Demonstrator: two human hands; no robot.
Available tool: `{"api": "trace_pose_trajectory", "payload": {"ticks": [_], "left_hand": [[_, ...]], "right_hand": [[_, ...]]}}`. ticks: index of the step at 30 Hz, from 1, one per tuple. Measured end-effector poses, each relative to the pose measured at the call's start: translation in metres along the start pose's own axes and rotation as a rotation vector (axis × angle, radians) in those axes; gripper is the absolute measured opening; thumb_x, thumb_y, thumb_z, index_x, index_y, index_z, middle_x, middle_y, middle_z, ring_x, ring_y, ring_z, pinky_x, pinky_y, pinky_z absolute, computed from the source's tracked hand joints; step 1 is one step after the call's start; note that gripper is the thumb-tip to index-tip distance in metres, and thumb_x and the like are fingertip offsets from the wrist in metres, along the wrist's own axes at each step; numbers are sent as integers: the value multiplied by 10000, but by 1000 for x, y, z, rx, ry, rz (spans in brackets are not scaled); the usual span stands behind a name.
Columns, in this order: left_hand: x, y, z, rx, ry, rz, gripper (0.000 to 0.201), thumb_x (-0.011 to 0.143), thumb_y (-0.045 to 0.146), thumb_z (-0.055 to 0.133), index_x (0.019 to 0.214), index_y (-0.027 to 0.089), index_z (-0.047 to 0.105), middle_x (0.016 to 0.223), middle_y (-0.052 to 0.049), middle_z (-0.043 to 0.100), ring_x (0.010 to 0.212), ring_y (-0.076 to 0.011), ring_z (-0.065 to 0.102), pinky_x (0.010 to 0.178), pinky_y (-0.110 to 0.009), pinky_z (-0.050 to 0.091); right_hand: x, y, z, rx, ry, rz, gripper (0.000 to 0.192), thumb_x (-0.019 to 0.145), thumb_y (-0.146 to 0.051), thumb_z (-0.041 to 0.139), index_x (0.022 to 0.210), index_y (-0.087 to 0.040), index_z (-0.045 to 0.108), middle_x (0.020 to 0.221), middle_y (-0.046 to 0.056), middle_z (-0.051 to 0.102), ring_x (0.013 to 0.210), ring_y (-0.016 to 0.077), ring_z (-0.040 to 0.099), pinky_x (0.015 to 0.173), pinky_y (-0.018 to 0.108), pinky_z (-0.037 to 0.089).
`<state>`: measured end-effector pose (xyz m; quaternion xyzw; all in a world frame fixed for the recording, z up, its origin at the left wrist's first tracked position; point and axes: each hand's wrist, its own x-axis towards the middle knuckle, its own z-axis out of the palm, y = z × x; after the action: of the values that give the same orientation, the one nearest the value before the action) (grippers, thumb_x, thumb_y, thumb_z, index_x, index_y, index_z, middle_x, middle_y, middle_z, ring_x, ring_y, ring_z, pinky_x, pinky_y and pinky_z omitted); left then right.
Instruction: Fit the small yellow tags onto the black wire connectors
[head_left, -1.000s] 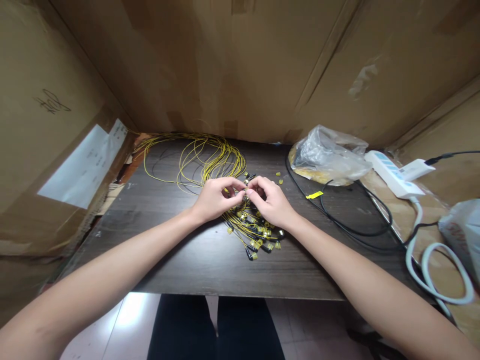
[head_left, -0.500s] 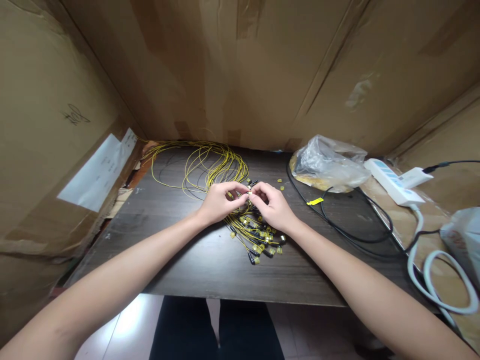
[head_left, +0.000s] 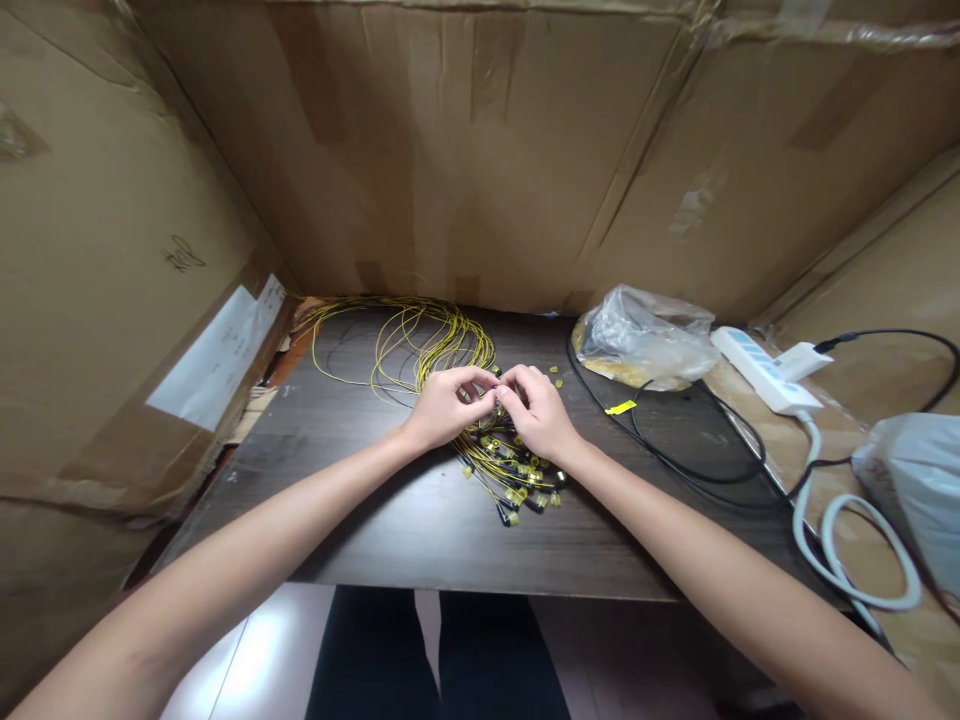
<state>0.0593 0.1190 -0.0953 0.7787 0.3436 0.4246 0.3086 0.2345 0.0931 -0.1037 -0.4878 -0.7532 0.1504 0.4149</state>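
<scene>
from the head camera, both hands met over the middle of the dark table (head_left: 360,520). the left hand (head_left: 444,412) and the right hand (head_left: 541,412) were fingertip to fingertip, thumbs and forefingers pinched together on one small connector (head_left: 491,397) at the end of a yellow wire; the piece was too small and too covered to make out more. so the grip was closed on both sides, clamped on that one tiny part, held just above the tabletop.

right under the pinch and running toward the person lay the bunch of wire ends (head_left: 514,478), yellow caps and black plugs fanned out, touching the heel of the right hand. beyond the pinch, on the left hand's far side, the yellow wires (head_left: 409,335) spread in loose loops up to the cardboard wall (head_left: 480,150). a few loose yellow caps (head_left: 556,375) sat just past the right hand's knuckles.

further out on the right-hand side: a black cable (head_left: 675,462), a clear plastic bag (head_left: 645,335), a white power strip (head_left: 754,368) and its thick white cord (head_left: 847,545), all well apart from the grip.
</scene>
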Motion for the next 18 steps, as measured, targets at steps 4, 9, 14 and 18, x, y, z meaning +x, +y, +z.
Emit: {"api": "trace_pose_trajectory", "payload": {"ticks": [4,9,14,18], "left_hand": [[9,-4,5,-28,47,-21,145,840,238,670,914,145,752,827,-33,761,657,-120,645,627,-214,524],[10,-14,7,41,40,19,122,843,204,670,918,158,755,817,-19,755,630,-108,617,628,-214,510],[6,-16,3,66,-4,55,107,817,169,669,896,154,739,796,-13,742,588,-94,596,588,-203,493],[7,-18,3,46,-11,47,106,822,186,687,901,151,749,755,-13,737,576,-94,598,579,-202,486]], "right_hand": [[10,3,4,51,65,57,172,916,-292,482,756,-229,491,782,33,606,767,221,524,731,352,392],[10,9,2,21,59,50,237,944,-335,490,734,-227,510,720,25,580,722,212,514,698,345,380],[7,13,0,-10,-76,-5,457,1029,-425,377,617,-227,397,576,10,480,667,203,465,679,346,337],[8,16,1,11,-87,16,481,1047,-475,353,640,-226,418,610,13,509,675,200,467,680,340,340]]}}
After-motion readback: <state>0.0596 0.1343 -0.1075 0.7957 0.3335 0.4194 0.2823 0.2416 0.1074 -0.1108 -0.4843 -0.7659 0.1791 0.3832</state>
